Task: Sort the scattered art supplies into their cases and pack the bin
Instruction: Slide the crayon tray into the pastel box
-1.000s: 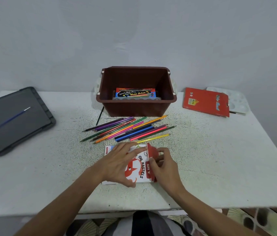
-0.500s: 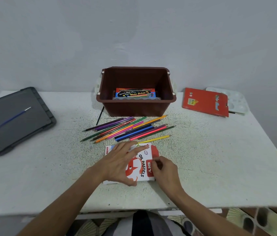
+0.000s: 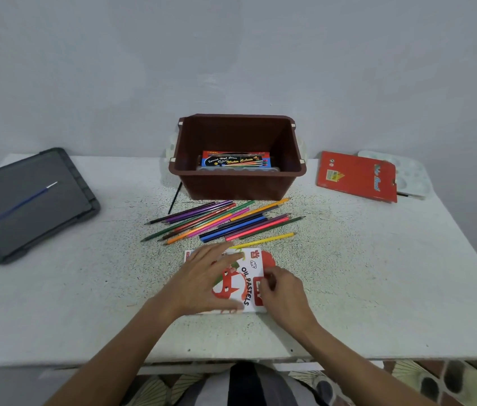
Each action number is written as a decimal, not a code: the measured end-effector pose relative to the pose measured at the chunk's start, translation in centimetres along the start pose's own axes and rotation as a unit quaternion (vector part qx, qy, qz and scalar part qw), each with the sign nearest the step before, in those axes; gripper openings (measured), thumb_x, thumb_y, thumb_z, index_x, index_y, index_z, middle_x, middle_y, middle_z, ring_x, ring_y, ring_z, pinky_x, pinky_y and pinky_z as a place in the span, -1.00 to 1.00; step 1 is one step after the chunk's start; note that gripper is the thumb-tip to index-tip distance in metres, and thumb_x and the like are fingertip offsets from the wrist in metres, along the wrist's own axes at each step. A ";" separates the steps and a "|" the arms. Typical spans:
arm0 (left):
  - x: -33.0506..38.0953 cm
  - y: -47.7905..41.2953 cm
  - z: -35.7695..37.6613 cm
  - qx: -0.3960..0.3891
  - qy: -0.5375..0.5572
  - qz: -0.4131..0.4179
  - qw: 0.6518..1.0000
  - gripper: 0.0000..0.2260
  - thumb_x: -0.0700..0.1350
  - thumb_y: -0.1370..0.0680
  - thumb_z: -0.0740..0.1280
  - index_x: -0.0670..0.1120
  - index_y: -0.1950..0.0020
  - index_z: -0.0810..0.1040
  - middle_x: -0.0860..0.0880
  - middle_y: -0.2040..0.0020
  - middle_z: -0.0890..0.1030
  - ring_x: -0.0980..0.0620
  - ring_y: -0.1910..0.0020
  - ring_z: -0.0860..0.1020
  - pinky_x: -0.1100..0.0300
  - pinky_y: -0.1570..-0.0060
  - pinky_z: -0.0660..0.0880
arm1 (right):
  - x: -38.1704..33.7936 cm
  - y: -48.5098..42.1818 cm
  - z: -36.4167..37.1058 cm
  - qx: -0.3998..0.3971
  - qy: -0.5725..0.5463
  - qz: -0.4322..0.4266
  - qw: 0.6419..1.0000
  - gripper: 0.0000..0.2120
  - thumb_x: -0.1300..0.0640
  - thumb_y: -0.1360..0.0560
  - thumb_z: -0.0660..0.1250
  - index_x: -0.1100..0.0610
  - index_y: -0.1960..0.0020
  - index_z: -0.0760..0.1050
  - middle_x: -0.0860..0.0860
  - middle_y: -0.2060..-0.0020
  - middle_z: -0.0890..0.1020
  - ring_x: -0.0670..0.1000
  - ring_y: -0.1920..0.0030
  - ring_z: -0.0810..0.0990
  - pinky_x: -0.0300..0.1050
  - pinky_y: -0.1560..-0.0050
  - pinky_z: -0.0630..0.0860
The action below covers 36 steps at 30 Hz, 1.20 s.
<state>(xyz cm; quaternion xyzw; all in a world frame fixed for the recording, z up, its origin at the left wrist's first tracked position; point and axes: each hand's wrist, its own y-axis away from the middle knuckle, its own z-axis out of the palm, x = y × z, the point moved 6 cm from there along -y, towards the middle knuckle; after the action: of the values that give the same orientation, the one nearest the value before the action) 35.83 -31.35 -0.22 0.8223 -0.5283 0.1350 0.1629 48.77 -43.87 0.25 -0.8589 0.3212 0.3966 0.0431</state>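
Grey tray (image 3: 30, 200): flat matte plastic with a ribbed rim, at the left of the speckled table (image 3: 377, 273); a thin blue brush (image 3: 23, 202) lies on it.
Left hand (image 3: 205, 282): fingers straight and spread, pressing flat on the pastel box.
Pencils (image 3: 222, 221): slim and glossy, fanned loose just in front of the bin; likely to roll.
Bin (image 3: 240, 186): stiff brown plastic, open-topped, with a paint box (image 3: 235, 160) inside.
Pastel box (image 3: 250, 278): thin printed card, lying near the table's front edge. It is probably light and easily crushed, so best lifted by its long edges.
Right hand (image 3: 282, 291): fingers curled at the box's red flap end; whether they pinch or push cannot be told.
Red case (image 3: 357, 175): flat card, overlapping a white palette (image 3: 412, 174).
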 end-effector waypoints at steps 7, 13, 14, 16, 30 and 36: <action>-1.4 2.3 -0.3 0.192 0.071 -0.223 0.953 -0.59 0.21 -0.54 0.30 0.04 -0.32 0.51 -0.06 -0.51 0.28 -0.10 -0.47 0.25 -0.17 -0.29 0.35 | -0.3 0.0 0.3 0.023 -0.029 -0.014 0.999 -0.82 0.14 -0.60 0.24 0.16 0.04 0.60 -0.02 0.20 0.67 -0.11 0.25 0.62 -0.09 0.26 0.58; -1.2 3.6 1.0 0.195 0.137 -0.358 0.903 -0.53 0.12 -0.52 0.37 0.02 -0.39 0.40 -0.16 -0.50 0.23 -0.18 -0.41 0.24 -0.16 -0.17 0.48 | 0.7 -0.4 1.6 0.031 -0.024 0.011 0.999 -0.77 -0.03 -0.52 0.14 0.05 0.12 0.52 -0.02 0.24 0.61 -0.07 0.28 0.58 -0.09 0.33 0.53; -1.3 3.6 1.0 0.190 0.148 -0.373 0.896 -0.52 0.11 -0.52 0.38 0.03 -0.39 0.39 -0.15 -0.47 0.27 -0.17 -0.39 0.26 -0.15 -0.15 0.49 | 0.7 -0.4 1.7 0.029 -0.023 0.016 0.999 -0.79 -0.02 -0.53 0.16 0.05 0.11 0.51 -0.01 0.24 0.61 -0.07 0.28 0.58 -0.12 0.35 0.50; -1.3 3.4 0.8 0.189 0.164 -0.380 0.890 -0.56 0.10 -0.52 0.37 0.05 -0.37 0.40 -0.11 -0.42 0.35 -0.13 -0.35 0.29 -0.13 -0.13 0.49 | 0.5 -0.4 1.8 0.028 -0.021 0.019 0.999 -0.85 0.06 -0.55 0.20 0.07 0.13 0.50 0.00 0.26 0.59 -0.04 0.30 0.56 -0.19 0.37 0.40; -1.8 3.3 -1.3 0.137 0.294 -0.368 0.871 -0.55 0.13 -0.55 0.34 0.04 -0.41 0.40 -0.12 -0.34 0.44 0.00 -0.14 0.45 0.14 0.05 0.43 | -1.0 -1.3 -0.6 0.023 -0.011 0.025 0.999 -0.91 0.15 -0.58 0.26 0.13 0.07 0.51 -0.05 0.28 0.60 -0.16 0.33 0.55 -0.30 0.42 0.45; -0.8 3.4 -4.3 0.142 0.329 -0.346 0.867 -0.68 0.18 -0.55 0.34 0.11 -0.25 0.46 -0.05 -0.23 0.59 -0.03 0.01 0.65 0.10 0.18 0.66 | -3.4 -1.9 -4.6 0.092 -0.029 0.014 0.995 -0.93 0.10 -0.58 0.27 0.06 0.07 0.48 -0.13 0.26 0.57 -0.17 0.27 0.58 -0.15 0.29 0.57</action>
<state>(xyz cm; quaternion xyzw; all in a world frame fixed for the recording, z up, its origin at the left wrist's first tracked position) 32.24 -30.25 3.79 0.8745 -0.1007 0.4060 0.2454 51.22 -42.13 5.48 -0.8351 0.3668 0.3904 0.1255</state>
